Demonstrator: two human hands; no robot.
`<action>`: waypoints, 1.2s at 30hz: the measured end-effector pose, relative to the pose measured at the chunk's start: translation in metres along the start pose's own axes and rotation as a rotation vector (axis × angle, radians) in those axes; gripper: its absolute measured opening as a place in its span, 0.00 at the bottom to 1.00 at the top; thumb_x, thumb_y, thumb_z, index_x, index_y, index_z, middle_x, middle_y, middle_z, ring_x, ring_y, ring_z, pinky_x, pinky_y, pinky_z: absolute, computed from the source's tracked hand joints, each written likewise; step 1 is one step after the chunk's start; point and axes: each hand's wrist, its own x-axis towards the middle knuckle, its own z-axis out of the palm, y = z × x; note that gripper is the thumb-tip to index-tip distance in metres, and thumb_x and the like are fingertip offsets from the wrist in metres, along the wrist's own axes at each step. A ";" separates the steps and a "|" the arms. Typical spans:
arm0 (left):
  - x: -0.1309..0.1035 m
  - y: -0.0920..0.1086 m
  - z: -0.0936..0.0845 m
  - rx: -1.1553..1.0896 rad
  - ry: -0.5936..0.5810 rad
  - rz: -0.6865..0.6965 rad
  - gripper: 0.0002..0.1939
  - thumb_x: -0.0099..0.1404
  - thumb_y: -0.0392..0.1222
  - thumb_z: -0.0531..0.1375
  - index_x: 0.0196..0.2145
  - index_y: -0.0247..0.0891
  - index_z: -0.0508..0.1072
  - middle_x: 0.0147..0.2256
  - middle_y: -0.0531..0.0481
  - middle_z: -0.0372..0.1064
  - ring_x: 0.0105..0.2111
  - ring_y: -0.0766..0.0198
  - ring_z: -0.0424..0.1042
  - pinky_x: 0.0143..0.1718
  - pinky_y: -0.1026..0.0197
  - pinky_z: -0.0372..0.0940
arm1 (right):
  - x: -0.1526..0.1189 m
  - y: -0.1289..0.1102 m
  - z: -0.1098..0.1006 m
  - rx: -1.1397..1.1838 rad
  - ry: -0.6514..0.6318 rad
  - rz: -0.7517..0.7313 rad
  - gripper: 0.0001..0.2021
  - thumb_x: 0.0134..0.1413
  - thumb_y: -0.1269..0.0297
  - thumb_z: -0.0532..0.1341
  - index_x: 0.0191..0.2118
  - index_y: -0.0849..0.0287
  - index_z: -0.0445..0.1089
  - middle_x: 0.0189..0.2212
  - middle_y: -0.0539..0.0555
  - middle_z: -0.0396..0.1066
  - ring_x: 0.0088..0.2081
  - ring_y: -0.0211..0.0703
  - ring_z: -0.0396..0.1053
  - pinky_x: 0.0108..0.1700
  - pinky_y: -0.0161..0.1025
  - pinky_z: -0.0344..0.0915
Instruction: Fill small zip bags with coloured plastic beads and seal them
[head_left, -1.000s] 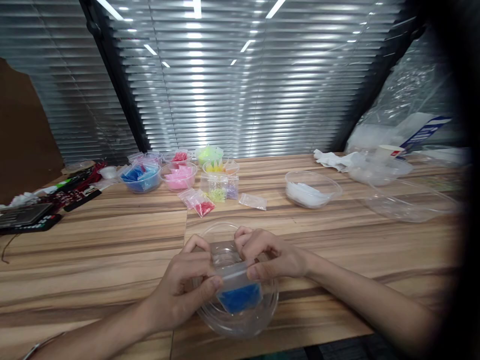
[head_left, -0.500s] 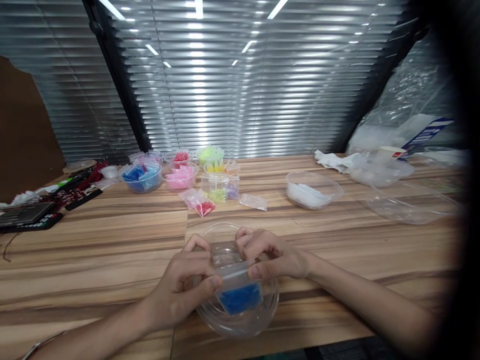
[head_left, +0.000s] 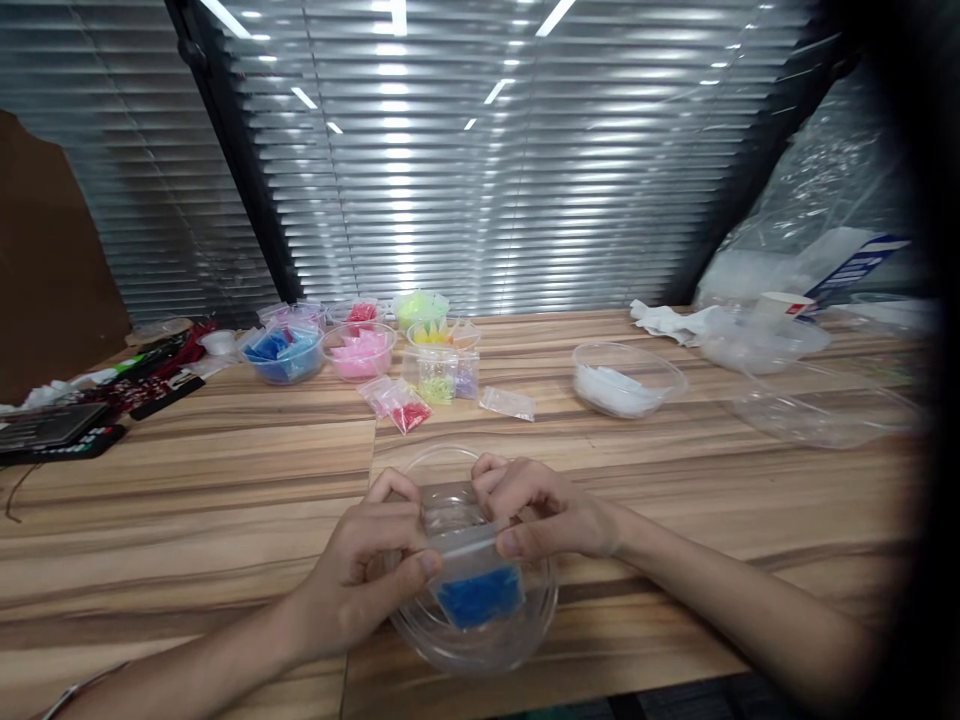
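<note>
A small clear zip bag (head_left: 480, 596) with blue contents hangs between my two hands, its top edge stretched across. My left hand (head_left: 382, 555) pinches the left end of the bag's top, thumb in front and fingers curled behind. My right hand (head_left: 536, 510) pinches the right end in the same way. Directly beneath is a round clear plastic bowl (head_left: 499, 655), partly covered by the hands and bag. Whatever lies inside the bowl is hard to make out through the plastic.
Bowls of blue bags (head_left: 281, 360), pink bags (head_left: 360, 352) and yellow-green bags (head_left: 420, 310) stand at the back left. Loose bags of red beads (head_left: 407, 415) lie before them. A bowl with white bags (head_left: 619, 390) is right of centre. A calculator (head_left: 67, 440) sits far left.
Almost nothing differs. Both hands keep their grip on the bag, and its top edge appears tilted very slightly differently.
</note>
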 end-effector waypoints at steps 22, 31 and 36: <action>-0.002 -0.003 0.001 -0.016 0.012 -0.026 0.17 0.69 0.43 0.53 0.23 0.35 0.67 0.22 0.52 0.60 0.34 0.64 0.57 0.39 0.60 0.54 | -0.001 0.001 0.001 0.030 0.024 0.016 0.24 0.53 0.50 0.63 0.17 0.62 0.63 0.17 0.42 0.55 0.23 0.31 0.51 0.40 0.39 0.49; -0.001 -0.004 0.000 -0.004 0.022 -0.024 0.18 0.70 0.46 0.53 0.23 0.36 0.67 0.23 0.51 0.61 0.34 0.63 0.58 0.43 0.57 0.54 | -0.001 0.000 -0.001 0.008 0.010 0.028 0.25 0.54 0.46 0.62 0.17 0.61 0.64 0.17 0.43 0.56 0.23 0.31 0.54 0.40 0.39 0.51; -0.002 -0.005 -0.001 -0.005 0.032 -0.017 0.17 0.69 0.45 0.54 0.24 0.36 0.68 0.23 0.51 0.61 0.35 0.63 0.57 0.42 0.59 0.55 | -0.001 0.001 -0.001 0.003 0.007 0.025 0.25 0.54 0.46 0.61 0.18 0.62 0.64 0.17 0.43 0.57 0.23 0.31 0.54 0.41 0.39 0.51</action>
